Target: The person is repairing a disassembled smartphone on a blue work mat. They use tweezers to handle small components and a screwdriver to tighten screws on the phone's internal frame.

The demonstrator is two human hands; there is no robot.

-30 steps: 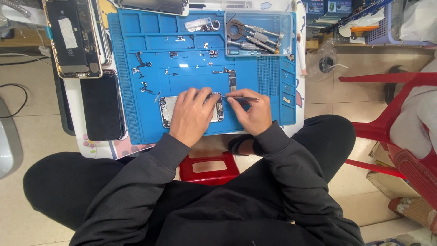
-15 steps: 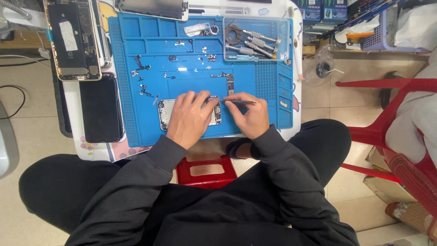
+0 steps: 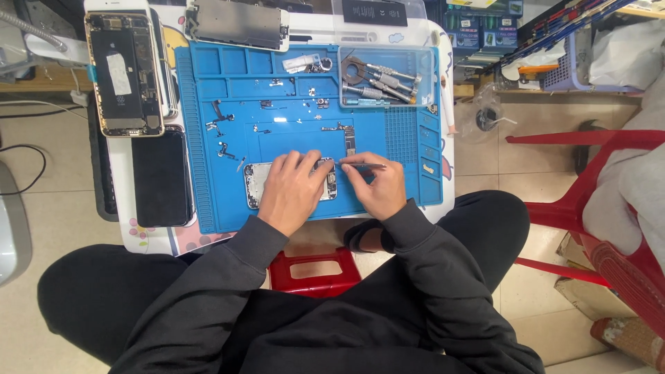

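An opened phone body lies on the blue repair mat near its front edge. My left hand rests flat over it and covers most of it. My right hand holds thin metal tweezers, tips pointing left at the phone's right end. Small loose parts and a flex strip lie on the mat just beyond my hands.
A clear tray with screwdrivers sits at the mat's far right. An opened phone and a black screen lie left of the mat, another phone part at the back. A red stool is below, a red chair to the right.
My hands have stayed on the phone with only slight shifts. The view has moved a little, so the mat sits lower in the picture.
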